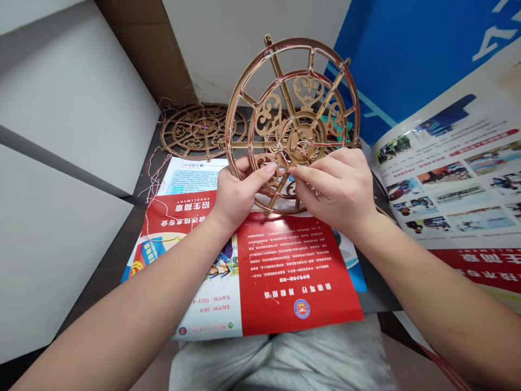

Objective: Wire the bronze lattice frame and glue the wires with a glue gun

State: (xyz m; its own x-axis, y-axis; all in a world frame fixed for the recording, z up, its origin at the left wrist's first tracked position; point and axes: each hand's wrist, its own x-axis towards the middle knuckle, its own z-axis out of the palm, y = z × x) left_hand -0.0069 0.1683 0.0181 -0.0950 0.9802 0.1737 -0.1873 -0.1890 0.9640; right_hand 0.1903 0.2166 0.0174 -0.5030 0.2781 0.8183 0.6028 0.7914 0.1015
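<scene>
A round brown openwork frame (308, 93), with spokes, scrollwork and thin red and white wires along its rings, stands tilted up in front of me. My left hand (244, 187) grips its lower left part, thumb in front and fingers behind. My right hand (337, 184) is closed at the lower middle of the frame, thumb and index finger pinched on a thin wire (290, 169) near the hub. Behind on the left, a second similar round frame (203, 130) lies flat on the dark table.
Red and white printed leaflets (301, 271) lie under my hands. Loose thin wires (152, 179) trail at the left. White box-like panels (73, 98) stand on the left, a brown cardboard piece (146, 49) behind. On the right are a blue board (391, 49) and a curved printed poster (451, 179).
</scene>
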